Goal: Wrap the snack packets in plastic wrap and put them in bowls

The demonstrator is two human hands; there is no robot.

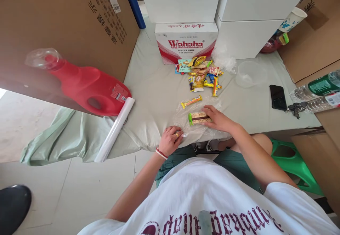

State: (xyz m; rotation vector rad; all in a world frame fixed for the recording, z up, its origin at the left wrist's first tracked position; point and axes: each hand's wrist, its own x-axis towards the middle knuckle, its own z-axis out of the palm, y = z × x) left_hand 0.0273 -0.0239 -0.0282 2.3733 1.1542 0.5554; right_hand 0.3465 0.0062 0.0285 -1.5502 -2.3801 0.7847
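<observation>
A clear plastic bag (186, 129) lies flat on the pale green cloth (156, 90) in front of me. My left hand (170, 140) is closed, pinching the bag's near edge. My right hand (217, 118) rests on a snack bar with a green end (198, 118) that lies at the bag. A yellow-wrapped bar (191, 101) lies just beyond it. Further back sits a pile of several small snack packets (202, 75).
A roll of clear film (114, 130) and a red jug (87, 86) lie left, by a big cardboard box (66, 22). A Wahaha carton (186, 42) and white boxes stand behind. A clear bowl (249, 74), black phone (277, 97), keys and water bottles (317, 86) lie right.
</observation>
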